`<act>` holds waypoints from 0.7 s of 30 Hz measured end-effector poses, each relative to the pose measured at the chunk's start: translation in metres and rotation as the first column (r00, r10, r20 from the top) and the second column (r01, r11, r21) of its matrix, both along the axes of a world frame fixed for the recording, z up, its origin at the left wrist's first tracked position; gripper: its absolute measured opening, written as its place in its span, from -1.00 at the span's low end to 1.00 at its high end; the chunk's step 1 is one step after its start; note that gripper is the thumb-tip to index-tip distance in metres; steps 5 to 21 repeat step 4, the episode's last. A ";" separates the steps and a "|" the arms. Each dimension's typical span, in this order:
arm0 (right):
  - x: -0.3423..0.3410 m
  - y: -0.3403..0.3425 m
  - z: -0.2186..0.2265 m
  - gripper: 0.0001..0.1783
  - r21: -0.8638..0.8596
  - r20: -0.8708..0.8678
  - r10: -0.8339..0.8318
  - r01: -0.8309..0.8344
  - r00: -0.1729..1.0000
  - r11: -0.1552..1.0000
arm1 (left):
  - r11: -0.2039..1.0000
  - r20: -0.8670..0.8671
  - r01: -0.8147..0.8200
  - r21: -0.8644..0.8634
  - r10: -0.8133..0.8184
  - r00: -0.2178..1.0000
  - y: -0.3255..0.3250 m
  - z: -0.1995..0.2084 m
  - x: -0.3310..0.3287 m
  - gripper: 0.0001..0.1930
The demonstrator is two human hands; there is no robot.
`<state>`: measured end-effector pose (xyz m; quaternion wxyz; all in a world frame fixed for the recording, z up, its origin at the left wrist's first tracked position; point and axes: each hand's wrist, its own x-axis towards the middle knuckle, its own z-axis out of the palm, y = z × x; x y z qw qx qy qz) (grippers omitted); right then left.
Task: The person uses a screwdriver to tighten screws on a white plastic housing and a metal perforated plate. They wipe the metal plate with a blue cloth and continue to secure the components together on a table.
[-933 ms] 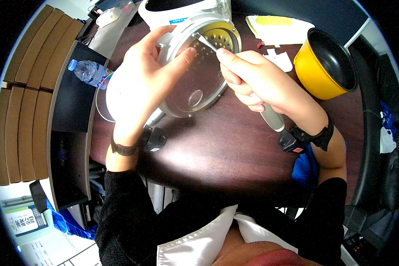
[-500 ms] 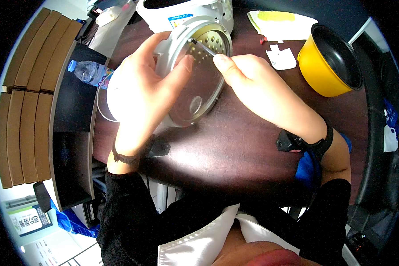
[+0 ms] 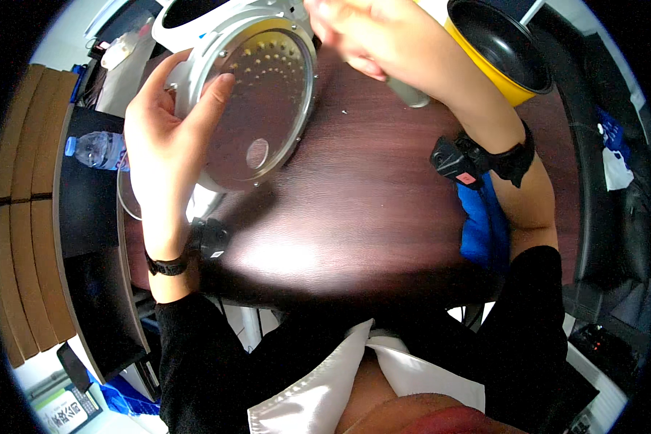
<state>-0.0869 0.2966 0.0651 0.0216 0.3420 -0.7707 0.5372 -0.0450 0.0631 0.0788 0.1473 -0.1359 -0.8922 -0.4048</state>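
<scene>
My left hand point(image 3: 168, 137) grips the left edge of the round white lid point(image 3: 195, 94) of a rice cooker, its thumb lying over the rim. The lid stands tilted, and its shiny inner plate point(image 3: 257, 108) with rows of small bumps faces me. Just right of the lid's upper rim is my right hand point(image 3: 372, 36), fingers closed round a tool with a grey-green handle point(image 3: 409, 94); its working end is hidden. Behind the lid stands the white cooker body point(image 3: 188, 22). A clear round rim point(image 3: 126, 192) shows beside my left wrist.
At the back right, beyond my right forearm, is a yellow pot with a black inside point(image 3: 499, 43). A water bottle point(image 3: 98, 150) lies at the left, near a dark shelf and brown boxes point(image 3: 22, 267). Blue cloth point(image 3: 481, 224) sits under my right forearm.
My right hand has moved away from the lid's inner plate to its upper right, with the tool still in it. My left hand keeps its hold. The whole view has shifted.
</scene>
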 end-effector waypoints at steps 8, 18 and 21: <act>0.013 -0.011 -0.002 -0.61 -0.623 0.329 0.187 0.064 0.926 0.780 | 0.993 -0.068 0.057 0.101 -0.050 0.996 -0.001 -0.009 -0.002 -0.52; 0.013 -0.011 -0.002 -0.61 -0.623 0.329 0.187 0.064 0.926 0.780 | 0.993 -0.068 0.057 0.101 -0.050 0.996 -0.001 -0.009 -0.002 -0.52; 0.013 -0.011 -0.002 -0.61 -0.623 0.329 0.187 0.064 0.926 0.780 | 0.993 -0.068 0.057 0.101 -0.050 0.996 -0.001 -0.009 -0.002 -0.52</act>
